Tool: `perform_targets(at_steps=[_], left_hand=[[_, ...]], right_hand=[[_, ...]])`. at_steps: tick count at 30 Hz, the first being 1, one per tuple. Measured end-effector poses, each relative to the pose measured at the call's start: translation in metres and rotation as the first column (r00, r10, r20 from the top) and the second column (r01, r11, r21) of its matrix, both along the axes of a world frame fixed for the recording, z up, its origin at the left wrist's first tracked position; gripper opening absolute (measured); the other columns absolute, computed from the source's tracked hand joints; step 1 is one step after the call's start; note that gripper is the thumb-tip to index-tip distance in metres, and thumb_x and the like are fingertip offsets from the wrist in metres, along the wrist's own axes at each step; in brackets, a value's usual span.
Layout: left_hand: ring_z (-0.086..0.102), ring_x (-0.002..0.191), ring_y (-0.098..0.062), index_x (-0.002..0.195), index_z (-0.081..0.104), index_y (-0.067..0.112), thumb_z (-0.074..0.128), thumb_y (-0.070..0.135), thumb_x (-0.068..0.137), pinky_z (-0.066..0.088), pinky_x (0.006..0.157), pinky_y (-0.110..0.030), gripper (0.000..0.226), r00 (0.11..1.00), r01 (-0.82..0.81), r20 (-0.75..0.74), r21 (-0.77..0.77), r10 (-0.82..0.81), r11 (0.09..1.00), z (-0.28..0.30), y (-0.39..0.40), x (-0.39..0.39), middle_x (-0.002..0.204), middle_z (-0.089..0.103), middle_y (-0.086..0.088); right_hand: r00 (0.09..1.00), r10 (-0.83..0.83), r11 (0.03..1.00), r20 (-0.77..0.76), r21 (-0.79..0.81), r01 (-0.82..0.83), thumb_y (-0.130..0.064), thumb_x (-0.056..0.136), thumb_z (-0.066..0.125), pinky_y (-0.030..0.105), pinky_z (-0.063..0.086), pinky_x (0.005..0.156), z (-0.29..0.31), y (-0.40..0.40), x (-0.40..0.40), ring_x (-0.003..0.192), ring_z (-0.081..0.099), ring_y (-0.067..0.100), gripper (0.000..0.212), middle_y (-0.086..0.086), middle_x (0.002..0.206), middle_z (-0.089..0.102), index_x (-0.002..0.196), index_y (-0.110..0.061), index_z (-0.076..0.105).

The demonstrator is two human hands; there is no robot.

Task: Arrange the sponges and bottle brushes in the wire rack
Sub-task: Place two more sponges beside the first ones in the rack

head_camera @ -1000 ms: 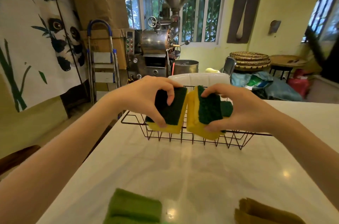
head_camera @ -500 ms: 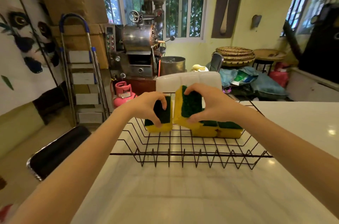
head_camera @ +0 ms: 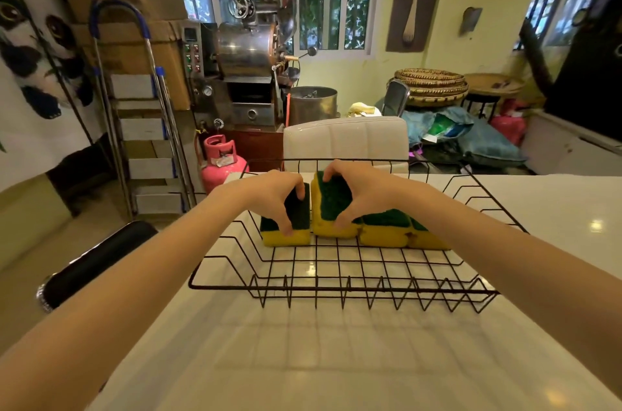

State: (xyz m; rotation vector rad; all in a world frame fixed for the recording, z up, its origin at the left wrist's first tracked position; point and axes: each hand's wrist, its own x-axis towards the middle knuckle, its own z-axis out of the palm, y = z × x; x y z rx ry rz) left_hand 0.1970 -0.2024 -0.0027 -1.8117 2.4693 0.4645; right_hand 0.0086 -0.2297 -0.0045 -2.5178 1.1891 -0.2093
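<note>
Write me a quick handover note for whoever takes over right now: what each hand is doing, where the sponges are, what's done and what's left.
Left hand: gripping a yellow-and-green sponge, stood on edge on the floor of the wire rack, at the left end of the row.
Right hand: gripping a second sponge, tilted, right beside the first.
Two more sponges already lie flat in the rack, just right of the held pair.
Done: four sponges are inside the rack, along its back half.
Left: settle and release the two held sponges. No bottle brushes are in view now; those still need placing. The rack sits on the white countertop.
</note>
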Motion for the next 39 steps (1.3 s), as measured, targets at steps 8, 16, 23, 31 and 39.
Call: perform_targets(at_steps=[8,16,23,31,39], left_hand=[[0.043,0.098,-0.016,0.107,0.044,0.024,0.078,0.024,0.062,0.040,0.070,-0.024,0.057,1.000,0.016,-0.012,0.012,-0.015,1.000,-0.002,-0.007,0.000,0.111,0.044,0.001],[0.042,0.098,-0.016,0.109,0.044,0.023,0.077,0.022,0.064,0.039,0.066,-0.017,0.055,0.999,0.001,-0.036,0.031,0.000,1.000,-0.003,-0.004,0.002,0.108,0.041,0.003],[0.043,0.099,-0.018,0.110,0.043,0.023,0.076,0.021,0.065,0.044,0.075,-0.027,0.055,1.000,-0.011,-0.024,0.050,0.012,0.999,-0.004,0.001,0.001,0.109,0.041,0.002],[0.045,0.098,-0.019,0.102,0.041,0.029,0.078,0.023,0.062,0.044,0.073,-0.026,0.054,1.000,-0.018,-0.013,0.037,0.018,0.999,-0.006,0.003,-0.001,0.112,0.043,0.001],[0.045,0.100,-0.019,0.127,0.039,0.017,0.071,0.031,0.072,0.040,0.082,-0.028,0.065,0.986,-0.060,0.159,0.052,0.051,0.997,0.007,0.023,-0.023,0.125,0.048,-0.007]], right_hand=[[0.988,0.018,1.000,-0.151,0.012,-0.016,-0.031,0.064,0.079,0.030,0.047,0.081,-0.005,-0.004,0.012,0.102,0.049,0.021,0.074,0.008,0.120,0.051,0.123,-0.015,0.039],[0.976,0.011,1.000,-0.216,0.010,-0.009,-0.035,0.066,0.077,0.031,0.044,0.085,-0.007,-0.004,0.016,0.108,0.048,0.023,0.076,0.008,0.124,0.051,0.128,-0.016,0.038],[0.982,0.024,1.000,-0.186,0.024,-0.020,-0.036,0.065,0.077,0.029,0.040,0.085,-0.008,0.001,0.013,0.108,0.046,0.020,0.076,0.007,0.127,0.050,0.129,-0.018,0.040],[0.988,0.016,0.999,-0.156,0.039,-0.010,-0.035,0.066,0.077,0.031,0.041,0.088,-0.012,0.005,0.011,0.114,0.046,0.024,0.076,0.007,0.129,0.049,0.130,-0.018,0.040],[0.934,0.003,0.997,-0.357,-0.071,-0.031,-0.050,0.068,0.070,0.044,0.037,0.101,-0.007,0.013,0.014,0.122,0.031,0.029,0.083,0.012,0.130,0.041,0.137,-0.022,0.033]])
